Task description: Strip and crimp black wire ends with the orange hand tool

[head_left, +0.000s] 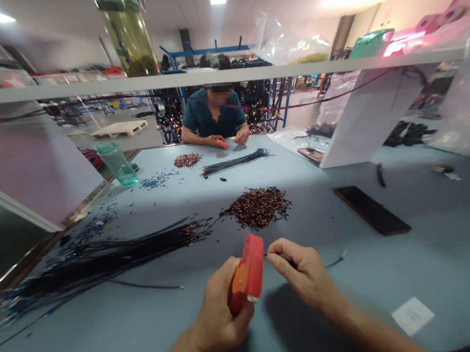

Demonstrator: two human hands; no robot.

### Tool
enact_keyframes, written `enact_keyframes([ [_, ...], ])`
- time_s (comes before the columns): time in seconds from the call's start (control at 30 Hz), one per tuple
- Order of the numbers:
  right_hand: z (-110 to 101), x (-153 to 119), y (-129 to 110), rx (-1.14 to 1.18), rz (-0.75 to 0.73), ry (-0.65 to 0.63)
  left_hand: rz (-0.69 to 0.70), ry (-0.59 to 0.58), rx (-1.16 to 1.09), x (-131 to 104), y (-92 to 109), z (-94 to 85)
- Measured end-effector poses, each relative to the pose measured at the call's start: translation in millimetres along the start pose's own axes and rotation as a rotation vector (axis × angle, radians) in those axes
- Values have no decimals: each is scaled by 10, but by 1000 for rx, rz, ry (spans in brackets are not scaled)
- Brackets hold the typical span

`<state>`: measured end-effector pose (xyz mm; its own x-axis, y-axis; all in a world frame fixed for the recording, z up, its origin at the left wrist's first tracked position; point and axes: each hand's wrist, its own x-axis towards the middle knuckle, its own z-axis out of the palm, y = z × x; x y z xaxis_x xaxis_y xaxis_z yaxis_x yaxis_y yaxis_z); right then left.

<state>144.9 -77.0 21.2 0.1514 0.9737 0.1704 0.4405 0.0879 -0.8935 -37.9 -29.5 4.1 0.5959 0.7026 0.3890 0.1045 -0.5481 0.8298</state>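
Note:
My left hand [223,300] is wrapped round a red and orange hand tool [252,266], held upright over the table. Just right of the tool, my right hand [301,268] pinches a thin black wire [335,263]; its blue-tipped end sticks out beyond the hand on the right. The wire's other end points at the tool's head. Behind the tool lies a pile of small copper and black pieces [259,207]. A large bundle of black wires [123,253] lies to the left, with copper-coloured ends towards the pile.
Across the table [365,306], a person [213,116] holds a red tool. Nearer are a second wire bundle [234,163], a green bottle [117,164] and loose blue bits [158,179]. A phone [372,209] and white paper [412,315] lie right. A shelf [228,76] spans above.

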Motion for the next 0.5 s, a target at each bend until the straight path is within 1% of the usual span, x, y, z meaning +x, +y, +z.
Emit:
enact_keyframes([
  [0.07, 20, -2, 10, 127, 32, -37, 130, -32, 133, 12, -16, 12],
  [0.1, 32, -4, 16, 207, 50, -63, 168, -55, 189, 15, -28, 20],
  [0.2, 65, -9, 30, 434, 95, -131, 196, -78, 330, 8, -68, 41],
  [0.27, 73, -13, 31, 507, 109, -166, 209, -76, 374, -7, -95, 48],
  [0.37, 53, -13, 19, 494, 87, -182, 208, -53, 395, -31, -124, 50],
  [0.5, 13, -7, 0, 388, -12, -184, 197, -11, 433, -47, -118, 54],
])
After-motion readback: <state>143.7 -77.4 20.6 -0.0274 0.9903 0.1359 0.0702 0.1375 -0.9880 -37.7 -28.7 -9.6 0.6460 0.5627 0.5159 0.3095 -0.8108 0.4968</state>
